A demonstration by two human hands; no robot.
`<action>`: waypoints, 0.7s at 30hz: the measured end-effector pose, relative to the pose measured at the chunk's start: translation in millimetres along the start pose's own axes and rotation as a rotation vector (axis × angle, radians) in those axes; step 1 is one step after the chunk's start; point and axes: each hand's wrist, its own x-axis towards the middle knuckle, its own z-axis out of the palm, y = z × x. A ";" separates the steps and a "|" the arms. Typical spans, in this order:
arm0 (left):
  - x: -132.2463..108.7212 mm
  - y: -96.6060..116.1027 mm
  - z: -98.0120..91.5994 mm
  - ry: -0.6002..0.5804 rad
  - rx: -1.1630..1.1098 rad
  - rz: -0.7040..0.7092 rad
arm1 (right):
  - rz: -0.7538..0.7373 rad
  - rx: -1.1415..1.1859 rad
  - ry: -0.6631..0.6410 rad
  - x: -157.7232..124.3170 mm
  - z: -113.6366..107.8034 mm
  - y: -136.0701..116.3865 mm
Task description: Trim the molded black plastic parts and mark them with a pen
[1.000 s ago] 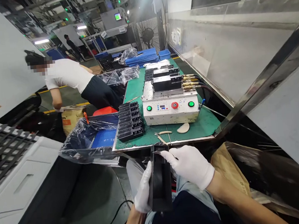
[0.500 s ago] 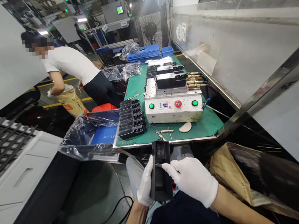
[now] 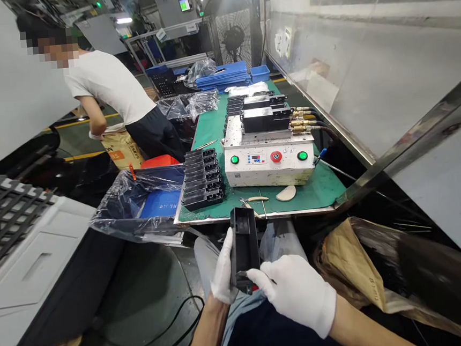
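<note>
My left hand (image 3: 224, 275), in a white glove, is closed along the left side of a long black plastic housing (image 3: 245, 241). The housing stands tilted over my lap, its open hollow side facing me. My gloved right hand (image 3: 295, 291) is closed around a small blade-like tool (image 3: 242, 274), of which only the dark tip shows. That tip is at the near end of the housing, by its left wall; whether it touches I cannot tell. The rest of the tool is hidden in my fingers.
On the green table (image 3: 206, 134) stand a row of black housings (image 3: 202, 178) and a white machine (image 3: 270, 164) with hoses. Pliers (image 3: 255, 199) and a beige half-round piece (image 3: 286, 193) lie in front. A lined bin (image 3: 138, 224) is left; a co-worker (image 3: 110, 86) bends over a sack (image 3: 121, 150).
My right hand and the tool tip have moved down along the housing towards its near end. The housing is tilted a little differently. The co-worker and the sack have shifted.
</note>
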 end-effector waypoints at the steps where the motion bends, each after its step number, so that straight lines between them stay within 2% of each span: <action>1: 0.8 0.6 1.3 0.010 -0.005 0.005 | -0.011 0.002 -0.014 -1.3 -1.5 -1.2; 5: 5.7 2.6 3.1 0.004 -0.032 -0.021 | -0.100 0.046 -0.111 -7.7 -9.3 -3.5; 8: 8.5 4.9 1.5 -0.006 -0.048 -0.043 | -0.052 0.177 -0.131 -9.6 -14.9 0.0; 11: 7.2 7.3 0.3 0.012 -0.038 0.035 | 0.101 0.262 0.027 -5.7 -17.0 6.4; 13: 4.4 8.3 1.1 -0.010 -0.034 0.028 | 0.145 0.249 0.118 -1.1 -14.6 9.5; 17: -1.7 8.9 5.3 -0.099 -0.052 -0.019 | 0.098 0.150 0.239 6.9 -2.4 10.3; 21: -6.0 7.2 8.1 -0.074 -0.074 -0.075 | 0.045 0.083 0.365 11.9 6.8 11.0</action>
